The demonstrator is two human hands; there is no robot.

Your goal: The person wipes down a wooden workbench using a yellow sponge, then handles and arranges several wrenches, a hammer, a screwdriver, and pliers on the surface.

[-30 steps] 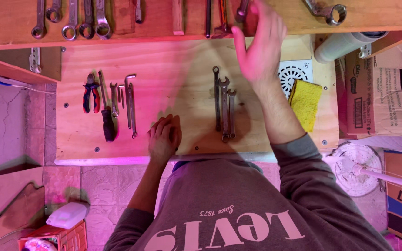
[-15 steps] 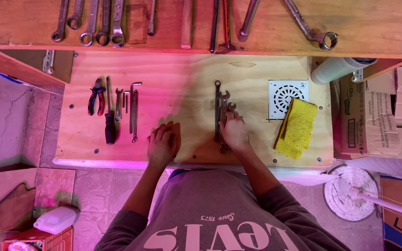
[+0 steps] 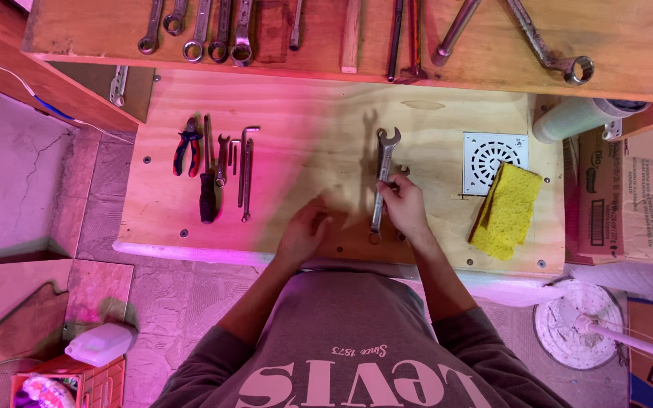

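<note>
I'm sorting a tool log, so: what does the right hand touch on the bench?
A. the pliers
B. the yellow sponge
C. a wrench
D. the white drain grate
C: the right hand has its fingers on a wrench lying mid-bench, apart from the sponge, pliers and grate.

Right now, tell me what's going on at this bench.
A person leans over a plywood workbench. The right hand grips the shaft of a long open-ended wrench lying on the board, with a second wrench partly hidden beside it. The left hand rests flat on the wood, holding nothing. Pliers, a screwdriver and small wrenches lie to the left; a white drain grate and yellow sponge sit to the right.
</note>
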